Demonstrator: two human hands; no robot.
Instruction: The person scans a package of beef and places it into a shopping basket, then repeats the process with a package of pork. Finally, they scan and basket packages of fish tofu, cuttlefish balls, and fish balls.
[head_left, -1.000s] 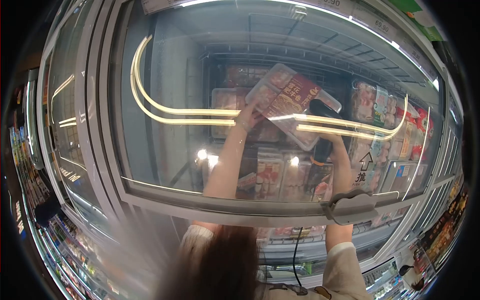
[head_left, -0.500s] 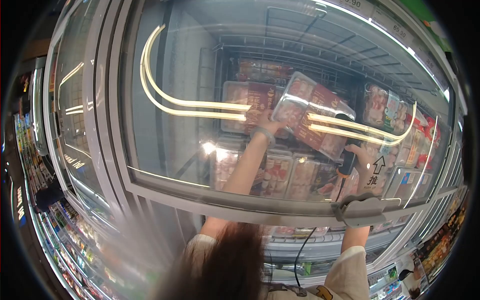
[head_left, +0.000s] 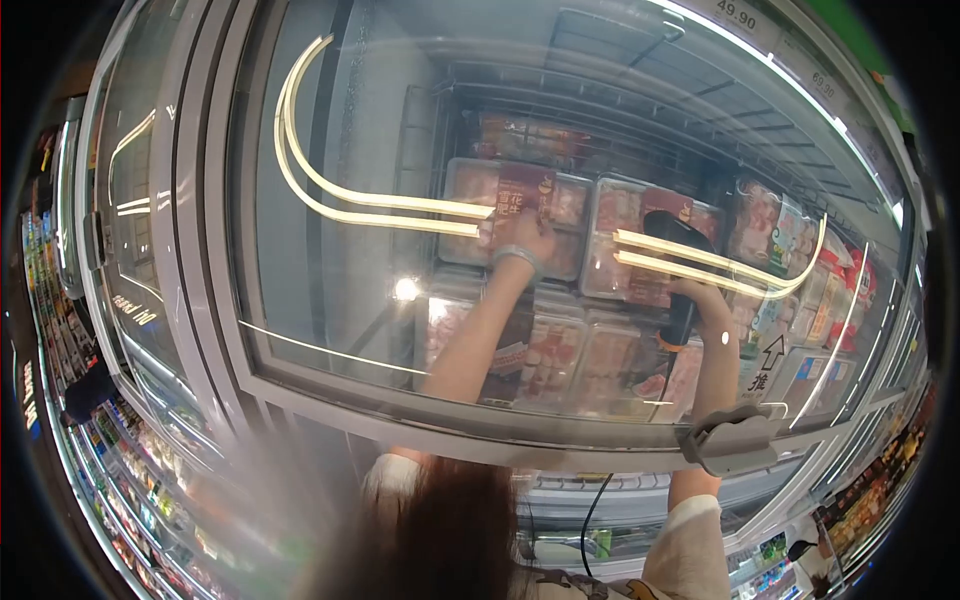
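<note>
Through the glass lid, my left hand lies over the label of a clear tray of sliced meat rolls. Its fingers appear loosely stretched out, partly blurred, with nothing visible in them. My right hand grips a black corded handheld scanner with an orange ring at its base. The scanner's head is over a second meat tray with a dark red label. This tray sits level just right of the first one. Reflections cover parts of both trays and of the right hand.
A sliding glass lid with a grey handle spans the freezer above my forearms. More meat trays fill the near row, and other packs stand at the right. A black cable hangs outside, below the freezer edge.
The right-hand meat tray was tilted with my left hand at its edge; now it lies level, let go. My left hand has shifted left onto the other tray. The scanner has moved slightly left.
</note>
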